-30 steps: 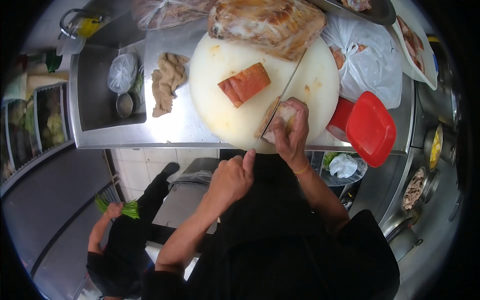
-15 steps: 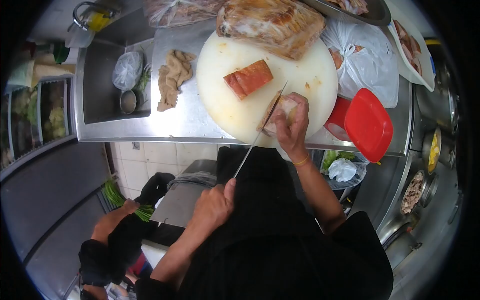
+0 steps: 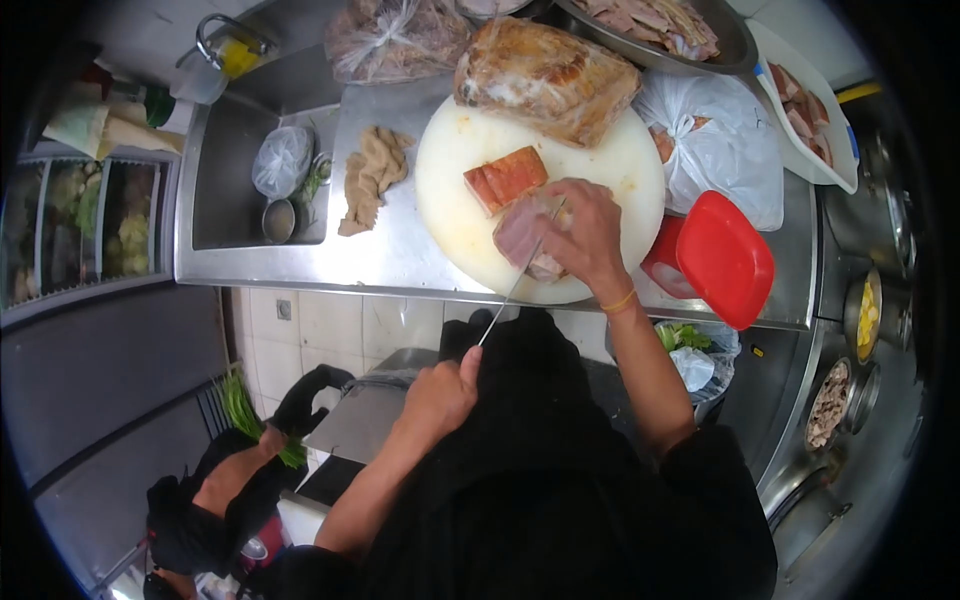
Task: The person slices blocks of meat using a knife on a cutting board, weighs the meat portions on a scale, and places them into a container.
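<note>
My left hand [image 3: 443, 398] is closed round the handle of a long knife [image 3: 493, 322], held in front of the counter edge. Its thin blade slants up and right into a piece of meat [image 3: 518, 232] on the round white cutting board [image 3: 450, 240]. Over that meat, my right hand [image 3: 583, 232] grips it with bent fingers, close beside the blade. A pale pink cut face shows on the blade's left. Just behind it lies a block of meat with a reddish-brown skin [image 3: 508, 178]. My right fingers partly hide the blade's tip and the meat.
A large wrapped piece of meat [image 3: 545, 75] overlaps the board's far edge. A knotted white bag [image 3: 715, 150] and a red plastic container [image 3: 728, 262] stand right. Left are a brown cloth [image 3: 372, 180] and a sink [image 3: 225, 215]. Lower left, another person's hand [image 3: 272, 440] holds green stalks [image 3: 240, 405].
The knife has gone through the meat, and a pink-faced portion now leans left toward the skin-on block. My right hand has shifted over the meat. The view has moved slightly.
</note>
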Tool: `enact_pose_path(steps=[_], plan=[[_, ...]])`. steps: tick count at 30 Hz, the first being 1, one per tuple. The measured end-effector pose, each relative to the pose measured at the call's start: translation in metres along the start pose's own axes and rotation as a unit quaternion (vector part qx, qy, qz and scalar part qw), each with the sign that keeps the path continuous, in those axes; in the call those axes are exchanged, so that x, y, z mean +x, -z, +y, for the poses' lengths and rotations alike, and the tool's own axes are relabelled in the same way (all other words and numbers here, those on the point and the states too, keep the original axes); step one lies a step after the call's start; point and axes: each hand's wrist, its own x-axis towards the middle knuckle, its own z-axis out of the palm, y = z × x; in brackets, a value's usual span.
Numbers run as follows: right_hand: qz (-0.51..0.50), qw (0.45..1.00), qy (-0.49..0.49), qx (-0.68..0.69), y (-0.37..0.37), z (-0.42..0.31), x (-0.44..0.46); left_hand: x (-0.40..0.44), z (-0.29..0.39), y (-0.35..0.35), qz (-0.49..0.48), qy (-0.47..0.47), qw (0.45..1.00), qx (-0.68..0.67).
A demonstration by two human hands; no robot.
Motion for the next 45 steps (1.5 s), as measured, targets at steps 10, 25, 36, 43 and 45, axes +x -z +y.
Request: enact_pose_path(steps=[10,25,36,43,45], plan=[[-0.159,0.987,-0.004,0.029,0.001,-0.004,0.029,-0.017,-0.028,-0.009,0.015,0.005,1.0,0.003],[0.159,0.921,-0.213,0.285,0.159,0.077,0.192,-0.02,-0.047,-0.006,0.046,0.013,0.995,-0.088],[-0.267,0.919,0.281,-0.069,0.057,0.012,0.03,-0.026,-0.062,-0.002,0.099,0.035,0.969,-0.223],[-0.399,0.911,0.038,-0.092,0.048,0.012,0.038,-0.021,-0.069,0.006,0.084,0.016,0.959,-0.271],[-0.383,0.918,-0.105,-0.005,0.054,0.022,0.031,-0.022,-0.069,0.009,0.074,0.018,0.958,-0.275]])
